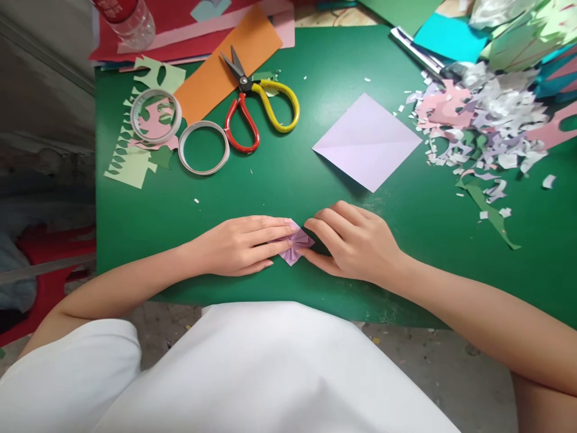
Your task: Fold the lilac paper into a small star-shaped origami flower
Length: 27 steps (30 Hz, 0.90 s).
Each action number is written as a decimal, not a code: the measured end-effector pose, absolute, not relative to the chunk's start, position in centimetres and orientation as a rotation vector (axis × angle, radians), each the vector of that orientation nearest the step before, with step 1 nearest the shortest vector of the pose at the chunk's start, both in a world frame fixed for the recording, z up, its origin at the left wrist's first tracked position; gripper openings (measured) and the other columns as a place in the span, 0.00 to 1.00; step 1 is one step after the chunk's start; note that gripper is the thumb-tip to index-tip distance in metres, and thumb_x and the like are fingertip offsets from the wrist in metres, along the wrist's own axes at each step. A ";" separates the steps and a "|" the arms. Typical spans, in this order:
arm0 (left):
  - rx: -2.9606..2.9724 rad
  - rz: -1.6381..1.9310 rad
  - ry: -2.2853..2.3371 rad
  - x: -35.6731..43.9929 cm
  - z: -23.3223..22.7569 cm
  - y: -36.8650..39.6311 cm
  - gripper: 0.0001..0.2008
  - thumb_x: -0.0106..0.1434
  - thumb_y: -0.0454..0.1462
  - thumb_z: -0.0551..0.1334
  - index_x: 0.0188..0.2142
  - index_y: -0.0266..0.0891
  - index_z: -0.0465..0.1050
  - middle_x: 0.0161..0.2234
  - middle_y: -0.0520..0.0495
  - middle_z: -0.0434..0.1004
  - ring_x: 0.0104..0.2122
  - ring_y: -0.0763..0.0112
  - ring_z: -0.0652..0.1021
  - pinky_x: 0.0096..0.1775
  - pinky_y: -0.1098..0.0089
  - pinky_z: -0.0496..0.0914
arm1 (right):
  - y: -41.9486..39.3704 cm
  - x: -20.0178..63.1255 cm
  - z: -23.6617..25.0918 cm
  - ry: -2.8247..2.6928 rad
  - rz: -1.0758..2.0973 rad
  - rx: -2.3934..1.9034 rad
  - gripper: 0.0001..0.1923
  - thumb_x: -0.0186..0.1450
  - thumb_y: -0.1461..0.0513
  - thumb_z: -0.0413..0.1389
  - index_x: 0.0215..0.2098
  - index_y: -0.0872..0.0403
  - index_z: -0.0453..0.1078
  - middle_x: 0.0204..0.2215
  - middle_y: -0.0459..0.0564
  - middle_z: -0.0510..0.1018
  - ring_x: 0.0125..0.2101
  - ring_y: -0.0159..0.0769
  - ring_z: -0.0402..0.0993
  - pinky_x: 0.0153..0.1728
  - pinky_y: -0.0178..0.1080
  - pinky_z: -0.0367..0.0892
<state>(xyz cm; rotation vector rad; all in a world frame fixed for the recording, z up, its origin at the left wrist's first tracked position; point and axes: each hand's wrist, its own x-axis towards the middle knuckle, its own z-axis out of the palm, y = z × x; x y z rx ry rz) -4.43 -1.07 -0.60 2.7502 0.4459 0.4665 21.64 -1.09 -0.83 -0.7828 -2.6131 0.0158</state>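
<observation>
In the head view, a small pleated lilac paper piece [295,242] is pinned flat on the green bench [288,180] between both hands. It is pressed by the flattened left hand [241,245] and pinched at its right edge by the right hand [354,240]. Beyond the right hand a lilac paper square [367,141] is seen; open bench lies between them.

Bare green mat [288,174] between scissors [256,102] and scraps [478,120].

Craft table — scissors [259,102], paper scraps [478,120]
</observation>
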 end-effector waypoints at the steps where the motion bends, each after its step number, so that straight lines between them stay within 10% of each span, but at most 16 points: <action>1: 2.763 0.445 0.466 -4.4 -0.6 -1.1 0.18 0.69 0.37 0.58 0.57 0.33 0.68 0.57 0.33 0.74 0.60 0.56 0.73 0.59 0.56 0.73 | -1.1 21.6 -0.9 -2.608 0.025 -0.829 0.11 0.68 0.55 0.56 0.37 0.56 0.69 0.29 0.51 0.72 0.29 0.38 0.62 0.29 0.41 0.60; 27: 2.494 0.573 0.807 -4.4 -0.5 -1.3 0.25 0.68 0.38 0.61 0.62 0.35 0.59 0.58 0.32 0.71 0.63 0.51 0.68 0.59 0.49 0.69 | -1.7 21.3 -1.2 -2.402 0.413 -0.972 0.04 0.69 0.64 0.54 0.37 0.53 0.61 0.36 0.54 0.76 0.36 0.40 0.67 0.36 0.41 0.66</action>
